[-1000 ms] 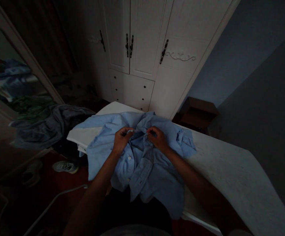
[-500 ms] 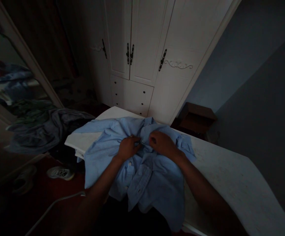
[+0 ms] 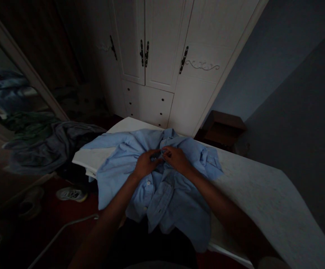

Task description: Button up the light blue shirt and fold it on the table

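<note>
A light blue button shirt (image 3: 179,201) lies crumpled on the white table (image 3: 263,201), its lower part hanging over the near edge. My left hand (image 3: 144,164) and my right hand (image 3: 176,158) meet at the shirt's front near the collar. Both hands pinch the cloth there, fingertips almost touching each other. White buttons show along the placket just below my left hand.
A white wardrobe (image 3: 165,56) with dark handles and drawers stands behind the table. Grey and green clothes (image 3: 47,144) are heaped at the left beside a mirror frame. A shoe (image 3: 71,194) lies on the red floor. A brown box (image 3: 224,129) sits by the wall.
My hands were apart on the collar area one second ago. They have come together at the shirt's front, fingertips now nearly touching. The view shifted slightly.
</note>
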Available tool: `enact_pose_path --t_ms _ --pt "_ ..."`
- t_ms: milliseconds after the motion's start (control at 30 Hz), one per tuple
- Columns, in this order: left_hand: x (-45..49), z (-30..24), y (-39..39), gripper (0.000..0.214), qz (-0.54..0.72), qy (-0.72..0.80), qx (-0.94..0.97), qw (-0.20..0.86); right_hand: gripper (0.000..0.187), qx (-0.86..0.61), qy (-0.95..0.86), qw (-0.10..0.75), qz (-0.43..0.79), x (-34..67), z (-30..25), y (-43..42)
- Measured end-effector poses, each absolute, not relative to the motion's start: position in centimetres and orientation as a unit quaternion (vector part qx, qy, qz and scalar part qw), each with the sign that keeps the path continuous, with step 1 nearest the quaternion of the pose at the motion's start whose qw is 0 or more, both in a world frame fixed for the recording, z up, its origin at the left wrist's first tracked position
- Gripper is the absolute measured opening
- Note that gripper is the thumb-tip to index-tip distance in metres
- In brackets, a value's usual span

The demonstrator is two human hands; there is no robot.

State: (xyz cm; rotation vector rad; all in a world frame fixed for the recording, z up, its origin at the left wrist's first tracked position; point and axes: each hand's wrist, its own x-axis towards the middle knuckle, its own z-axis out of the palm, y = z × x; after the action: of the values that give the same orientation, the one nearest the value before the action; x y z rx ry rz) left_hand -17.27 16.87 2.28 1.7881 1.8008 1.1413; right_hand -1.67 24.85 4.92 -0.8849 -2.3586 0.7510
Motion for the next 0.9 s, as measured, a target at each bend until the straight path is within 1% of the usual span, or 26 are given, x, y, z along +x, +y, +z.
enact_pose_path --t_ms 100,167,233,333,467,533,600,667,800,900 --pt "-16.5 2.7 16.7 0.04 0.389 0.678 0.609 0.132 0.024 -0.324 -0.794 0.304 0.416 -1.4 4.7 25.8" --pt "-15.9 3.1 16.7 0.036 0.366 0.69 0.618 0.086 0.025 -0.319 -0.741 0.32 0.496 -1.2 4.3 26.4" --pt "-15.5 3.4 16.9 0.03 0.339 0.692 0.634 0.057 0.03 -0.314 -0.696 0.326 0.557 -1.0 4.1 26.8" --pt "-15.5 3.7 17.2 0.027 0.332 0.683 0.648 0.052 0.037 -0.305 -0.656 0.327 0.608 -0.7 4.2 26.9" --pt "-16.0 3.4 17.7 0.025 0.379 0.639 0.666 0.062 0.038 -0.294 -0.64 0.319 0.634 -0.4 4.7 26.7" --pt "-16.1 3.2 17.8 0.024 0.384 0.629 0.674 0.063 0.035 -0.289 -0.655 0.319 0.621 -0.5 4.8 26.6" --pt "-16.1 3.1 17.8 0.024 0.374 0.634 0.675 0.055 0.028 -0.289 -0.687 0.33 0.58 -0.7 4.9 26.5" --pt "-15.8 3.2 17.7 0.023 0.361 0.647 0.671 0.04 0.023 -0.292 -0.73 0.341 0.515 -0.8 5.0 26.2" --pt "-15.3 3.7 17.2 0.024 0.314 0.663 0.679 -0.008 0.024 -0.29 -0.817 0.352 0.353 -0.8 5.9 25.3" --pt "-15.1 4.0 16.9 0.024 0.281 0.66 0.696 -0.038 0.021 -0.281 -0.868 0.322 0.252 -0.5 7.0 25.0"
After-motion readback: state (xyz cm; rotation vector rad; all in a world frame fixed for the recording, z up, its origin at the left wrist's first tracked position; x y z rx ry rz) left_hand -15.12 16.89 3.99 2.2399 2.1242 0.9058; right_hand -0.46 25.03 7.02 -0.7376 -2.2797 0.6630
